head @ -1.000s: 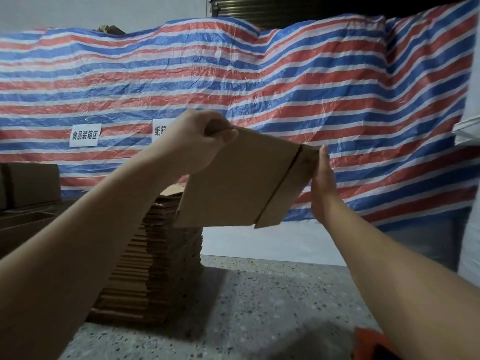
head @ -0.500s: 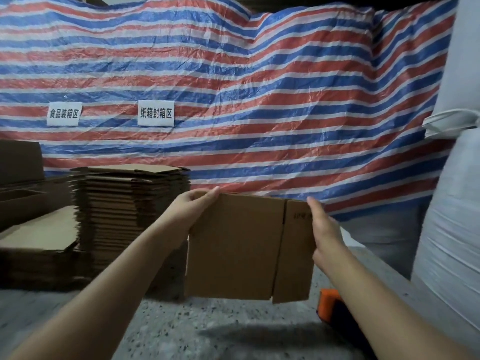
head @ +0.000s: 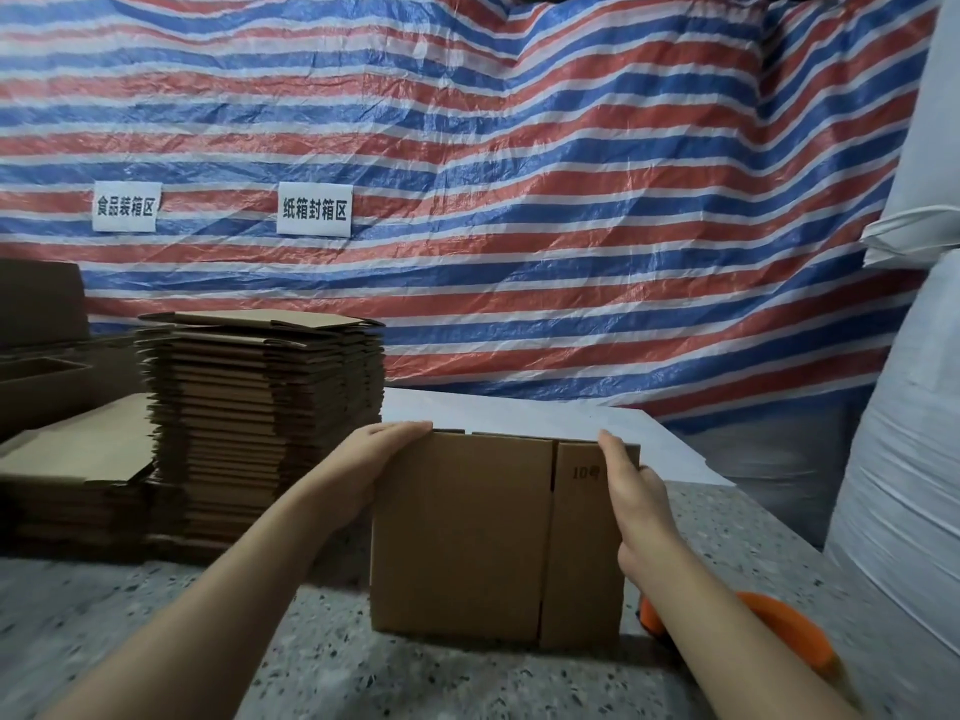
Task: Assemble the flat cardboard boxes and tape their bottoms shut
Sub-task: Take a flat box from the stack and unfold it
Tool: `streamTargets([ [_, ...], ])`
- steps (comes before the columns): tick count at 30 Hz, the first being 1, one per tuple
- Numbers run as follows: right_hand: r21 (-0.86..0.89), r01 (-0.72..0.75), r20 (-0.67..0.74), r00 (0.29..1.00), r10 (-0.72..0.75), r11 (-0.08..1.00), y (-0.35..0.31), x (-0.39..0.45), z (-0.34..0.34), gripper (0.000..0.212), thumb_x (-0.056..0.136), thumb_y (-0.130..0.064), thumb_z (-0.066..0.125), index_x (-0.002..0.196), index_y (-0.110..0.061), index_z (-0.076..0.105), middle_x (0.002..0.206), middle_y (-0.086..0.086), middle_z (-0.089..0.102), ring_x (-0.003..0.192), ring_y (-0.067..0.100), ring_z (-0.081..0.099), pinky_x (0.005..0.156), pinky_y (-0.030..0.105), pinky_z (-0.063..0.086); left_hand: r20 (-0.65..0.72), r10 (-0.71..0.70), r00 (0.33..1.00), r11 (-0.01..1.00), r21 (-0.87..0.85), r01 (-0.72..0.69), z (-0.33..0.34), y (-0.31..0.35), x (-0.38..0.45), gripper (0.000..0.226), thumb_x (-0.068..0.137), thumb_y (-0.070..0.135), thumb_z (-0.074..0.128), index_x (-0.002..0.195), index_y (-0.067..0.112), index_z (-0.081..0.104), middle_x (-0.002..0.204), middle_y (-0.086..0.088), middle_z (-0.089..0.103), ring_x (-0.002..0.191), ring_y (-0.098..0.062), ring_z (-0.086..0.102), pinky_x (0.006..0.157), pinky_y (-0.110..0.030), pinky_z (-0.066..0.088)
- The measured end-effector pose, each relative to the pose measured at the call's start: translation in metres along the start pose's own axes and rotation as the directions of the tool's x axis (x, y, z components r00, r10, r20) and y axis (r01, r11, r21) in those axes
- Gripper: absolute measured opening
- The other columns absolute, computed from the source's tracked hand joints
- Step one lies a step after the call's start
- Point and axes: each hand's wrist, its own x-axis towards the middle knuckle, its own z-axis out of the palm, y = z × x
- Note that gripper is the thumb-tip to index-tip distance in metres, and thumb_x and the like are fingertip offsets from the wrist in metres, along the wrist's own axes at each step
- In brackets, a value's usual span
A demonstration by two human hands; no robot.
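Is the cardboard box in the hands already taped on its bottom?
No: the cardboard box is flat and unopened, upright on the table between the left hand and right hand, with no tape visible.

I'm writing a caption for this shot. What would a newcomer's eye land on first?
First, the flat cardboard box standing on edge at centre on the speckled table, the left hand and right hand at its two sides. Next, the red, white and blue striped tarp filling the background, then the tall stack of flat boxes at left.
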Motion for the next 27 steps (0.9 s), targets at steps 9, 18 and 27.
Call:
streamTargets([
  [9, -0.013, 0.146, 0.222, 0.965, -0.139, 0.989, -0.006, 0.006, -0.016, 0.061, 0.093, -0.069, 0.041, 0.108, -0.019, 0.074, 0.105, 0.01, 0.076, 0.1, 0.029, 0.071, 0.094, 0.048, 0.051, 0.18, -0.04, 0.983, 0.973, -0.215, 0.079, 0.027, 0.005, -0.007, 0.036, 0.094, 0.042, 0.055, 0.114, 0.018, 0.073, 0.102, -0.012, 0.073, 0.084, -0.02, 0.069, 0.073, -0.031, 0.054],
  [18, 0.062, 0.268, 0.43, 0.862, -0.268, 0.961, -0.01, 0.008, -0.029, 0.075, 0.082, -0.069, 0.037, 0.104, -0.005, 0.069, 0.1, 0.018, 0.074, 0.089, 0.022, 0.072, 0.089, 0.042, 0.051, 0.095, 0.038, 0.995, 0.975, -0.221, -0.016, 0.036, -0.02, 0.0, 0.05, 0.1, 0.055, 0.033, 0.106, 0.029, 0.075, 0.097, -0.009, 0.075, 0.088, -0.016, 0.072, 0.08, -0.035, 0.052],
  [27, 0.154, 0.083, 0.378, 0.916, -0.136, 0.985, 0.014, 0.016, -0.029, 0.082, 0.092, -0.078, 0.021, 0.086, -0.024, 0.082, 0.098, 0.013, 0.078, 0.088, 0.023, 0.077, 0.075, 0.036, 0.055, -0.057, -0.056, 0.997, 0.928, -0.371, 0.031, 0.065, -0.045, -0.004, 0.064, 0.096, 0.068, 0.025, 0.075, 0.039, 0.079, 0.084, -0.006, 0.077, 0.072, -0.016, 0.074, 0.058, -0.028, 0.055],
])
